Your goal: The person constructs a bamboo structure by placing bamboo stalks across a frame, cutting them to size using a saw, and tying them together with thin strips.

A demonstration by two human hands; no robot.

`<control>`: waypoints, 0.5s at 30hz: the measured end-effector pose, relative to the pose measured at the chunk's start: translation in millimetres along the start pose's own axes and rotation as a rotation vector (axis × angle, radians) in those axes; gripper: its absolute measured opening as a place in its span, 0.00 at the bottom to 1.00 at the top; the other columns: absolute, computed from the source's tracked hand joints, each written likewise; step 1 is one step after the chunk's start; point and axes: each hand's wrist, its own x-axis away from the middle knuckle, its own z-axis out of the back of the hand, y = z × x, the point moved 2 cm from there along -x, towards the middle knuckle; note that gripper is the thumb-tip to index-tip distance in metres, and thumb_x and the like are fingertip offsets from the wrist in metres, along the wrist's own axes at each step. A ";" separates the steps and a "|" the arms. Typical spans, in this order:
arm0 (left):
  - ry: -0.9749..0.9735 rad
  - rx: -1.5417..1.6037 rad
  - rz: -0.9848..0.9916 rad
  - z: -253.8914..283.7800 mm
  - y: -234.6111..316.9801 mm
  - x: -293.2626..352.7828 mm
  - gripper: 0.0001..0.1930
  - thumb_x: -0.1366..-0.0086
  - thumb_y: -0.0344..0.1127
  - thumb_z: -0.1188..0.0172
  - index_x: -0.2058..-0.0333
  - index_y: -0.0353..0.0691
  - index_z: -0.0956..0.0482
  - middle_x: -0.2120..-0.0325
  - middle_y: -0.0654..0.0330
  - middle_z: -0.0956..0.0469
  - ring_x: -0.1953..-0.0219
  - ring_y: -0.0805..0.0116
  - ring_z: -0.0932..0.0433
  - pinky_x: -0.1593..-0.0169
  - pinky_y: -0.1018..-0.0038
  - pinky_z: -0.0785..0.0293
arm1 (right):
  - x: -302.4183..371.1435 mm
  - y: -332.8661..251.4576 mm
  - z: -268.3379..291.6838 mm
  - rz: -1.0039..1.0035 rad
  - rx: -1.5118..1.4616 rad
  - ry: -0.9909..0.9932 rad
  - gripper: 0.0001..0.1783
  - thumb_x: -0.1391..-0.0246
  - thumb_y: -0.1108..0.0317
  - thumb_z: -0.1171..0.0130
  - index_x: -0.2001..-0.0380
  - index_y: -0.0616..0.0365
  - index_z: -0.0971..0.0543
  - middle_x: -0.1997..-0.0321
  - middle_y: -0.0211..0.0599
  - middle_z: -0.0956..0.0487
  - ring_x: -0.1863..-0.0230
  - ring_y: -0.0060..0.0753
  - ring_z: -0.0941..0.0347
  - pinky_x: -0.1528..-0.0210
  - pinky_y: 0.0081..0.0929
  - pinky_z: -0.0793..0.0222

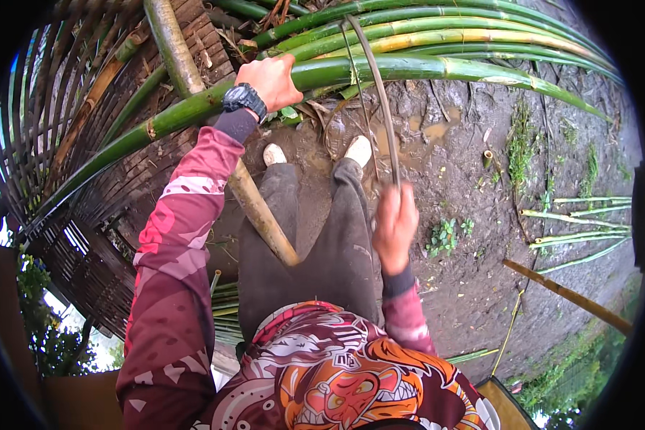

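A long green bamboo pole (408, 68) lies crosswise in front of me. My left hand (269, 82), with a dark watch on its wrist, is closed over the pole left of the middle. My right hand (395, 226) is closed on the near end of a bow saw (381, 89) with a curved greyish frame and a thin blade. The saw reaches away from me across the green pole, its blade side toward my left hand. Whether the blade has cut into the pole I cannot tell. A thicker, weathered bamboo pole (261, 211) slants beneath the green one, its near end between my thighs.
Several green bamboo poles (437, 30) lie beyond the saw. On the left stands a slatted bamboo structure (21, 122). Thin green sticks (580, 235) and a brown pole (566, 295) lie at right on muddy ground (466, 236) with puddles and small plants (444, 238).
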 end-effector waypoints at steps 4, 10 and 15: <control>0.166 -0.038 -0.008 0.1 -4.2 5.5 0.23 0.47 0.48 0.35 0.57 0.40 0.20 0.60 0.50 0.14 0.58 0.49 0.14 0.54 0.57 0.17 | -19.9 -10.1 -13.9 0.115 0.031 0.094 0.10 0.28 0.65 0.51 0.56 0.58 0.23 0.75 0.48 0.22 0.77 0.54 0.23 0.74 0.43 0.30; 0.217 -0.029 -0.022 -6.4 8.3 -8.4 0.23 0.46 0.48 0.35 0.56 0.41 0.21 0.61 0.51 0.15 0.58 0.49 0.14 0.53 0.56 0.16 | -139.0 -32.4 -55.0 0.150 -0.058 0.136 0.18 0.26 0.57 0.54 0.62 0.63 0.28 0.76 0.53 0.27 0.74 0.55 0.26 0.72 0.46 0.34; 0.220 -0.075 -0.025 -8.1 -17.6 -11.7 0.27 0.47 0.52 0.33 0.52 0.45 0.21 0.60 0.53 0.14 0.60 0.49 0.14 0.56 0.55 0.16 | 0.7 -2.2 -0.8 -0.009 -0.050 0.037 0.08 0.30 0.67 0.49 0.59 0.58 0.22 0.78 0.46 0.23 0.79 0.43 0.22 0.75 0.38 0.29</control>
